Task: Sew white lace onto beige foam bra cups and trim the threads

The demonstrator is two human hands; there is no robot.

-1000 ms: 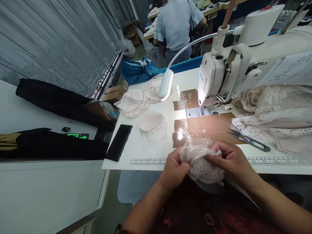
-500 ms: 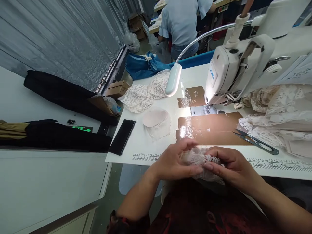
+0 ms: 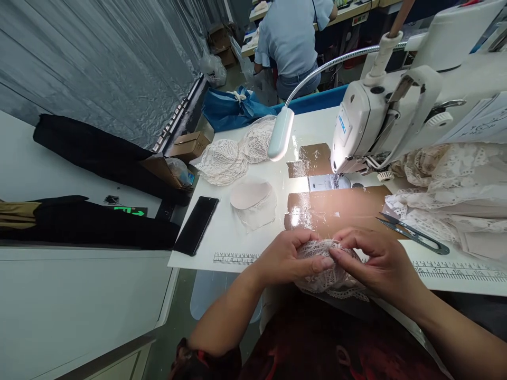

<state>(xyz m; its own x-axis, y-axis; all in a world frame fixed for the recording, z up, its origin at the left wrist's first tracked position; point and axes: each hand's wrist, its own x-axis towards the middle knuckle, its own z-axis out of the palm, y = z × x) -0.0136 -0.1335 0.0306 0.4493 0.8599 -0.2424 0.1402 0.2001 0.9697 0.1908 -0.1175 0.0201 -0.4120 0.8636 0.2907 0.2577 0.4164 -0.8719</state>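
Observation:
Both hands hold a piece of white lace fabric [image 3: 331, 278] over the table's front edge. My left hand [image 3: 291, 258] grips its left side, thumb lying on top of the lace. On the other side my right hand [image 3: 374, 261] pinches the upper edge between thumb and fingers. The lace hangs in folds below the fingers, with a scalloped trim at the bottom. Beyond the hands stands a white sewing machine [image 3: 358, 124]. A pale cup-shaped piece with lace [image 3: 253, 203] lies on the table to the left.
Thread snips [image 3: 414, 232] lie right of the hands beside heaped lace fabric [image 3: 467, 195]. A black phone [image 3: 196, 225] is at the left edge, with lace cups [image 3: 225, 161] behind. A lamp [image 3: 281, 132] overhangs the table [image 3: 233, 245]. A person [image 3: 289, 42] sits beyond.
The lace has been opened out and turned between my hands, so more of its patterned face and scalloped edge shows. My fingers have closed in along its upper edge.

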